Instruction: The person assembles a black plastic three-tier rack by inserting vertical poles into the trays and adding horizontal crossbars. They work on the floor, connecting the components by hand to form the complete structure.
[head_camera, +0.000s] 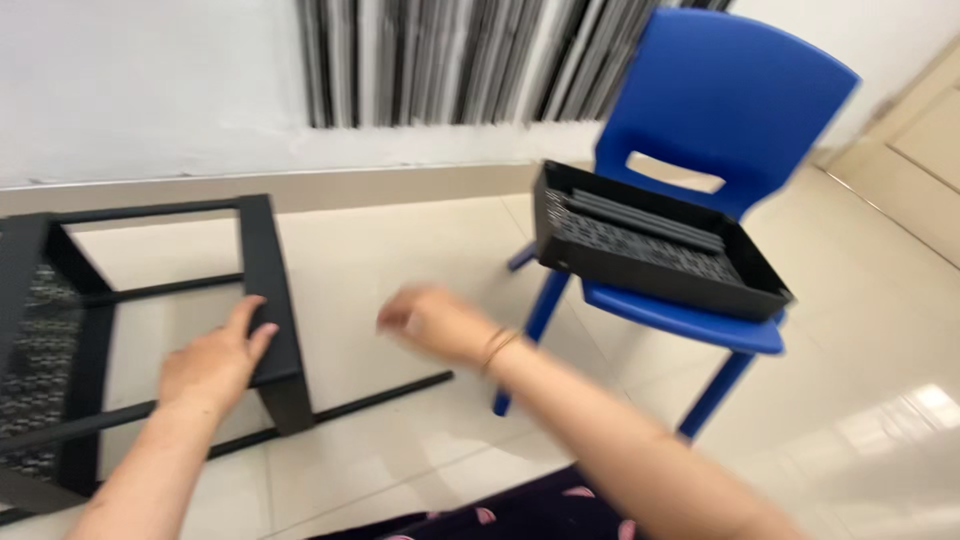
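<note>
A black metal rack frame (268, 270) lies on its side on the pale tiled floor at the left. My left hand (212, 360) rests flat on its upper side bar, fingers spread over the edge. My right hand (432, 322) hovers in the air to the right of the frame, blurred by motion, fingers loosely curled and holding nothing. A thin bracelet sits on that wrist. A black perforated metal tray (650, 245) lies tilted on the seat of a blue plastic chair (715, 110), to the right of my right hand.
A mesh panel of the frame (40, 360) shows at the far left. A white wall with dark vertical slats (440, 60) runs behind. A beige door (915, 150) stands at the far right. Glossy tiles reflect light at the lower right.
</note>
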